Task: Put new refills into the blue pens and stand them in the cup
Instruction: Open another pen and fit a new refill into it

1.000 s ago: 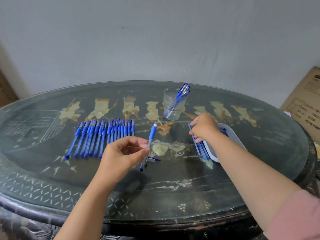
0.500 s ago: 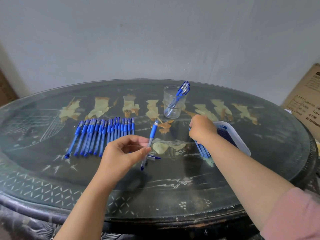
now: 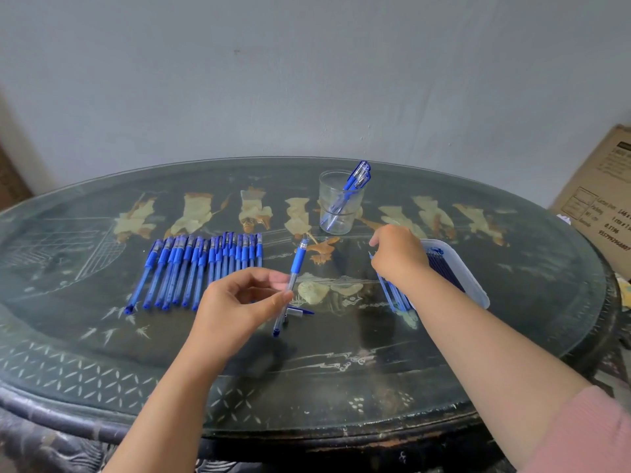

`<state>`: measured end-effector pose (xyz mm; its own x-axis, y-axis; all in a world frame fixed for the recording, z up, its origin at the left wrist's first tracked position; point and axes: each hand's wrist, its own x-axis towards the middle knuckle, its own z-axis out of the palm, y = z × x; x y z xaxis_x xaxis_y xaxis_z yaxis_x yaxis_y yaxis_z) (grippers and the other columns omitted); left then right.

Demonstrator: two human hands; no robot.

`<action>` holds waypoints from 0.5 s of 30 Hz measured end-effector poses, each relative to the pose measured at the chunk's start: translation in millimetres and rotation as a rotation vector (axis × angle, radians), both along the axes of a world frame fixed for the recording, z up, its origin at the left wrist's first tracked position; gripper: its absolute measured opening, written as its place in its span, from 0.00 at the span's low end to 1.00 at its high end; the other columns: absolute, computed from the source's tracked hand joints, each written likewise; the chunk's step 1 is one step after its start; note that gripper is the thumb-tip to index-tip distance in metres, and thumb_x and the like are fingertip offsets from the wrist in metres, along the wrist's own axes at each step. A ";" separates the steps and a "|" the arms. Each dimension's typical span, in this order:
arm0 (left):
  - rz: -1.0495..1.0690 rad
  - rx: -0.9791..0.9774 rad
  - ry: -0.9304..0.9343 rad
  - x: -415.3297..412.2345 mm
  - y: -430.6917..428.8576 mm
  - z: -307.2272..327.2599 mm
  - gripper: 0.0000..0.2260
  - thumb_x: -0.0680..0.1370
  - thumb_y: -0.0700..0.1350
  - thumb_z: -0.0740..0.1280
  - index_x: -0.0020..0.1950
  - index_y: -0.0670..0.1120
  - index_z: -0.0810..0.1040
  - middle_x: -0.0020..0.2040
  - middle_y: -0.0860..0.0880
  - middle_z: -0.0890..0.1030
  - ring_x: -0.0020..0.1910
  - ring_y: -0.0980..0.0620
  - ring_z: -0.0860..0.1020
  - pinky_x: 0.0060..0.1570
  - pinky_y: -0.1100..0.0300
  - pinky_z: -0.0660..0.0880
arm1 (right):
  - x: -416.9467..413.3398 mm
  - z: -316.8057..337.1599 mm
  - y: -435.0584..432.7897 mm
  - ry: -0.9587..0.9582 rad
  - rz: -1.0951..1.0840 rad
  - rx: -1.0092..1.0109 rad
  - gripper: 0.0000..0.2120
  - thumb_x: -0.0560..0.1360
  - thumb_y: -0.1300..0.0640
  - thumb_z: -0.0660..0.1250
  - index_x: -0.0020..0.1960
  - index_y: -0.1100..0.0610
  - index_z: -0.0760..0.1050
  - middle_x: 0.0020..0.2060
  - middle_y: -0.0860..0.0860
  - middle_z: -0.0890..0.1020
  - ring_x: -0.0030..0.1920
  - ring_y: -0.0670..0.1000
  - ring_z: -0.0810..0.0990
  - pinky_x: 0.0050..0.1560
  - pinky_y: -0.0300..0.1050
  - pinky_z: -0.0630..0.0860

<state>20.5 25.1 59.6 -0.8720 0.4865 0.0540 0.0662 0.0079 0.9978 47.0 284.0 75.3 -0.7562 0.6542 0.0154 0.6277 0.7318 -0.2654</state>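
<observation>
Nearest the viewer, the left hand [image 3: 239, 302] pinches a pen barrel [image 3: 292, 285] in its fingers above the worktop [image 3: 341, 380]; at 3 o'clock of it the right hand [image 3: 397, 256] curls over loose refills [image 3: 392, 295] beside a tray [image 3: 471, 285], grip unclear. At 10 o'clock lies a row of blue pens [image 3: 201, 268]; at 12 o'clock a cup [image 3: 339, 203] holds pens

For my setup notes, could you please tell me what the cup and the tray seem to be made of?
The cup looks like clear glass or hard plastic: the pens show through its wall. The tray seems white, slightly translucent plastic, with a thin, rounded rim.
</observation>
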 end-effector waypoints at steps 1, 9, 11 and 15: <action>0.001 0.001 0.001 0.2 0.2 -0.4 0.09 0.69 0.35 0.75 0.46 0.46 0.84 0.42 0.48 0.86 0.40 0.52 0.83 0.44 0.61 0.81 | 2.2 1.3 3.4 0.047 -0.016 -0.063 0.19 0.73 0.71 0.64 0.60 0.56 0.78 0.56 0.55 0.78 0.50 0.59 0.82 0.46 0.46 0.78; 0.003 0.002 -0.008 3.0 0.9 -1.5 0.09 0.69 0.34 0.75 0.46 0.45 0.84 0.41 0.49 0.86 0.39 0.54 0.83 0.41 0.64 0.80 | 41.9 19.8 36.5 0.462 -0.266 -0.702 0.11 0.75 0.74 0.65 0.56 0.66 0.77 0.35 0.58 0.79 0.33 0.52 0.77 0.34 0.46 0.81; 0.006 -0.006 -0.008 3.2 1.2 -2.3 0.09 0.69 0.34 0.75 0.46 0.44 0.84 0.41 0.49 0.86 0.39 0.54 0.83 0.40 0.65 0.80 | 46.5 14.7 44.7 0.393 -0.306 -0.587 0.07 0.75 0.71 0.67 0.52 0.67 0.79 0.39 0.60 0.83 0.36 0.57 0.81 0.40 0.52 0.83; 0.002 -0.018 -0.012 4.2 3.2 -2.6 0.09 0.69 0.33 0.75 0.47 0.43 0.84 0.42 0.48 0.86 0.39 0.54 0.83 0.41 0.65 0.80 | 48.6 -4.8 54.2 0.179 -0.258 -0.208 0.06 0.71 0.66 0.70 0.46 0.63 0.84 0.44 0.58 0.85 0.43 0.59 0.83 0.47 0.54 0.83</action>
